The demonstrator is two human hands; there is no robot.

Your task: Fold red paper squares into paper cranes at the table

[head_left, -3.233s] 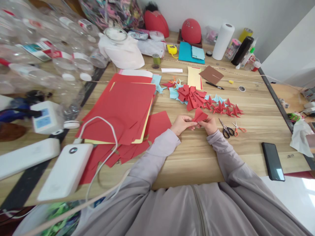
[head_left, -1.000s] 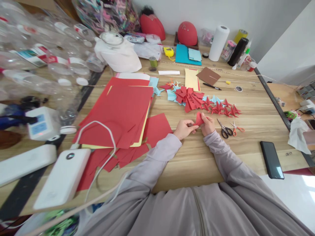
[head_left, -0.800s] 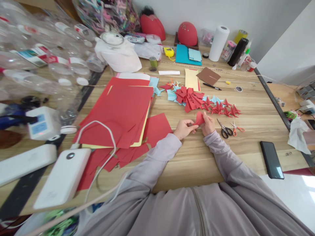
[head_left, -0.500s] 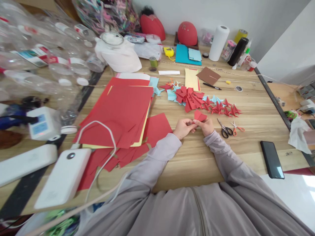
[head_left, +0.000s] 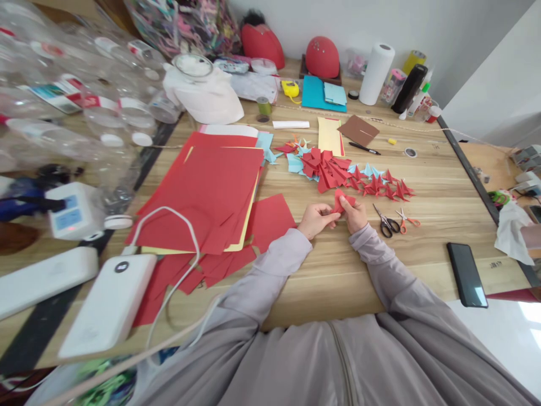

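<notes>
A small folded piece of red paper is held between my two hands above the wooden table. My left hand pinches its lower left side. My right hand grips it from the right, thumb on top. Just beyond my fingers lies a pile of folded red paper pieces, with red paper cranes and light blue ones to its right. Black-handled scissors and small orange-handled scissors rest right of my right hand.
Left of my hands is a stack of red sheets, with cut red pieces near it. White power banks and plastic bottles crowd the left side. A phone lies at right. A brown card and pen lie farther back.
My right thumb and fingers have shifted up on the red paper. The paper now looks narrower and turned differently between my fingers. My left hand has hardly moved.
</notes>
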